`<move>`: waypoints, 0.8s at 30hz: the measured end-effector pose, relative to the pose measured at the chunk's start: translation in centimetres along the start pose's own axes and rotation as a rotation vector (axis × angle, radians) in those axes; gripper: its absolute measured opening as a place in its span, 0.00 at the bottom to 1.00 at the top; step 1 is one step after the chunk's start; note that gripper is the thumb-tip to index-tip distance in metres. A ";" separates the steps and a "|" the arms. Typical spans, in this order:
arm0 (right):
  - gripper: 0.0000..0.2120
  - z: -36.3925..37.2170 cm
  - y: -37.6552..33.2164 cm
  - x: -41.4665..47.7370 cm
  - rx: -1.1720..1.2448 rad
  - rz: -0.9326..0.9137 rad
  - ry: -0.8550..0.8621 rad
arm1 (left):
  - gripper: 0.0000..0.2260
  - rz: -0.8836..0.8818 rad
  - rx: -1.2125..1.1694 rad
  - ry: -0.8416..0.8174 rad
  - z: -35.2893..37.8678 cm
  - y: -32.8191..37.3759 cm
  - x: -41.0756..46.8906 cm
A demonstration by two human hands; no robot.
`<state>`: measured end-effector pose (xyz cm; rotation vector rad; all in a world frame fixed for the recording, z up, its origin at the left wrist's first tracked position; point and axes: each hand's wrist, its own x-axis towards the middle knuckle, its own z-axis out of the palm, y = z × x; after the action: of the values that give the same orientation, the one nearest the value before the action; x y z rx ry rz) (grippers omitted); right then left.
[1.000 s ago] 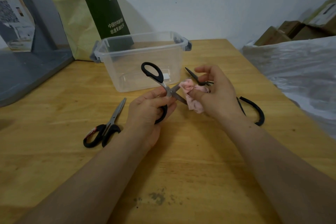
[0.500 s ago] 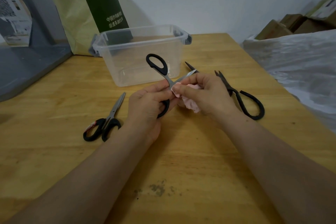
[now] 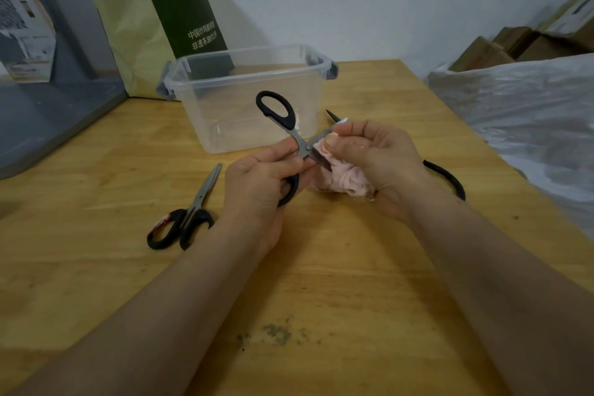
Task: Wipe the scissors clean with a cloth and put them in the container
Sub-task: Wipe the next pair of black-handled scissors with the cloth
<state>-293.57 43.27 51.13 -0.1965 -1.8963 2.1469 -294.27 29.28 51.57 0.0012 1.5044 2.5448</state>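
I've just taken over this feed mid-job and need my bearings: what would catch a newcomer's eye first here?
At the middle, the left hand grips the black-handled scissors, blades spread, while the right hand pinches a pink cloth against one blade. Just behind them a clear plastic container stands with its lid off on the wooden table. A second pair of scissors lies closed to the left, and a third pair shows partly behind the right hand.

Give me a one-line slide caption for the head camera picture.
Left hand holds open black-handled scissors while right hand wipes a blade with a pink cloth, in front of a clear container.
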 end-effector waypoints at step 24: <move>0.05 0.5 -0.1 -0.6 -0.129 0.071 -0.103 | 0.09 -0.012 -0.031 0.067 -0.4 0.2 0.1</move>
<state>-293.13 42.61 51.23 -0.1840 -2.1187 2.1186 -294.47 28.87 51.55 -0.0978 1.4837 2.5830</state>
